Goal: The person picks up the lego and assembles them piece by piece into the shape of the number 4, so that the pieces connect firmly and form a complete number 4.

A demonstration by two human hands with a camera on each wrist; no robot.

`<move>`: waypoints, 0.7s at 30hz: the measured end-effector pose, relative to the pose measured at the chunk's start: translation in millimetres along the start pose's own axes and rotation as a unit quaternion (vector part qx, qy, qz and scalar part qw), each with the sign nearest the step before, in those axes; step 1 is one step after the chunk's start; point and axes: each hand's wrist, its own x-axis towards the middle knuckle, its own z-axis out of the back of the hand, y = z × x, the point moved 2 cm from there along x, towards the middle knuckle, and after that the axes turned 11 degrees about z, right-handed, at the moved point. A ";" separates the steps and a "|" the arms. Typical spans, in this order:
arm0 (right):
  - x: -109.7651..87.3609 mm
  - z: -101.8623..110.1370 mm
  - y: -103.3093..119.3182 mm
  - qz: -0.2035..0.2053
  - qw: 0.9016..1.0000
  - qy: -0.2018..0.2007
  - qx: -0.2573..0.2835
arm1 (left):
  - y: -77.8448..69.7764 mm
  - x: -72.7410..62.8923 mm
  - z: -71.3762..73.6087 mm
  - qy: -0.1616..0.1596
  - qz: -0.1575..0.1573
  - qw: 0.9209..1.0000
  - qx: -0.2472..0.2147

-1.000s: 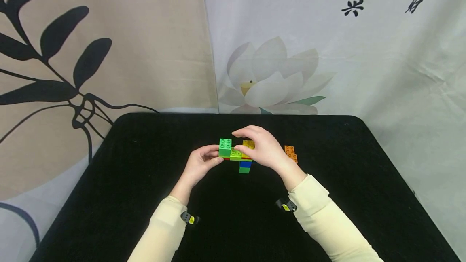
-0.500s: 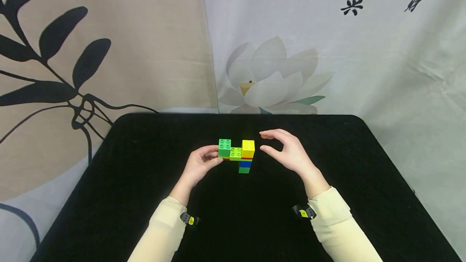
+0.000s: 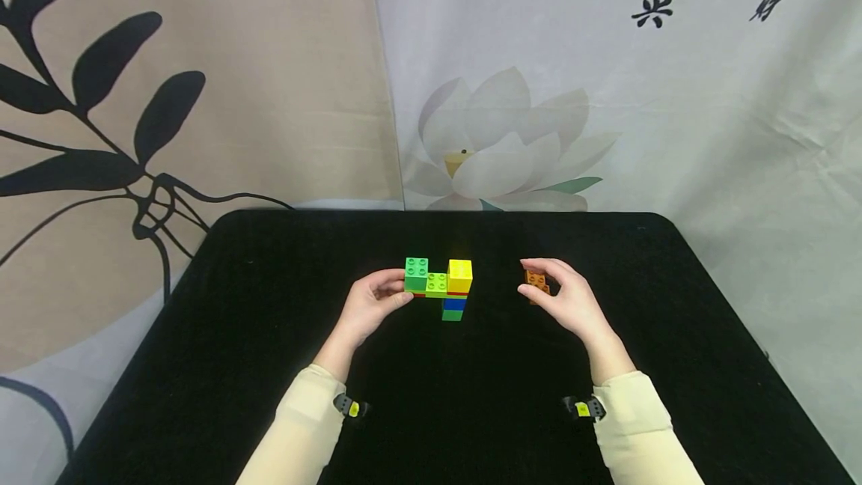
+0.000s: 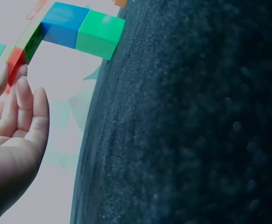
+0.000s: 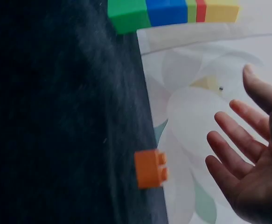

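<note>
In the head view my left hand (image 3: pixel 367 305) pinches the left end of a built piece of toy building bricks. A green brick (image 3: pixel 416 273) tops that end, a lime brick (image 3: pixel 436 284) sits in the middle, and a yellow brick (image 3: pixel 460 275) stands on the right. Beneath the yellow end, a blue brick (image 4: pixel 66 25) and a green brick (image 4: pixel 101 35) form a leg. My right hand (image 3: pixel 569 302) is around an orange brick (image 3: pixel 536 280), partly behind the fingers. The right wrist view shows its spread fingers (image 5: pixel 233 140) apart from the orange brick (image 5: pixel 147 169).
Everything stands on a table with a black cloth (image 3: pixel 431 410). Behind its far edge hangs a curtain (image 3: pixel 512 133) printed with a lotus, leaves and characters.
My right hand has moved right, away from the yellow brick, to the orange brick. My left hand and the built piece have hardly moved.
</note>
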 end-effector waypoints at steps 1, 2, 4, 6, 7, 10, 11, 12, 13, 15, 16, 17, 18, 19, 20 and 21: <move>-1.7 0.5 -2.9 -0.006 1.000 -0.001 0.000 | 0.0 -0.1 0.0 0.000 0.000 1.000 0.001; -3.3 1.1 -5.7 -0.010 1.000 -0.001 0.000 | -0.1 -0.1 -0.1 0.000 0.000 1.000 0.001; -6.1 2.3 -12.0 -0.018 1.000 -0.001 0.002 | -0.3 -0.1 -0.1 -0.001 0.001 1.000 0.002; -8.7 3.3 -18.2 -0.024 1.000 0.002 0.003 | -0.6 0.0 -0.2 -0.001 0.001 1.000 0.002; -9.8 3.7 -21.1 -0.028 1.000 0.003 0.004 | -0.9 -0.1 -0.1 -0.001 0.002 1.000 0.002; -13.1 5.0 -29.1 -0.035 0.999 0.005 0.007 | -1.7 -0.5 -0.1 0.000 0.003 1.000 0.001; -14.2 5.4 -31.6 -0.038 0.999 0.005 0.009 | -1.9 -0.6 -0.1 0.001 0.003 1.000 0.001; -15.1 5.7 -34.0 -0.041 0.999 0.005 0.013 | -2.0 -0.7 -0.1 0.001 0.002 1.000 0.001; -16.1 6.0 -36.3 -0.043 0.999 0.005 0.016 | -1.9 -0.8 -0.1 0.001 0.002 1.000 0.001; -17.9 6.4 -40.9 -0.051 0.998 0.008 0.026 | -1.4 -0.8 0.1 0.002 0.001 1.000 0.001; -18.7 6.5 -43.2 -0.056 0.998 0.010 0.031 | -1.1 -0.8 0.1 0.002 0.001 1.000 0.001; -19.5 6.6 -45.5 -0.063 0.997 0.012 0.039 | -0.8 -0.8 0.1 0.003 0.001 1.000 0.001; -20.1 6.7 -47.5 -0.069 0.997 0.015 0.044 | -0.4 -0.7 0.1 0.003 0.002 1.000 0.001; -20.7 6.7 -49.6 -0.075 0.996 0.019 0.049 | -0.1 -0.7 0.2 0.003 0.003 1.000 0.000; -21.3 6.7 -51.5 -0.082 0.995 0.022 0.056 | 0.1 -0.6 0.2 0.003 0.004 1.000 0.000; -21.7 6.8 -53.3 -0.088 0.994 0.025 0.063 | -0.1 -0.7 0.1 0.002 0.005 1.000 -0.001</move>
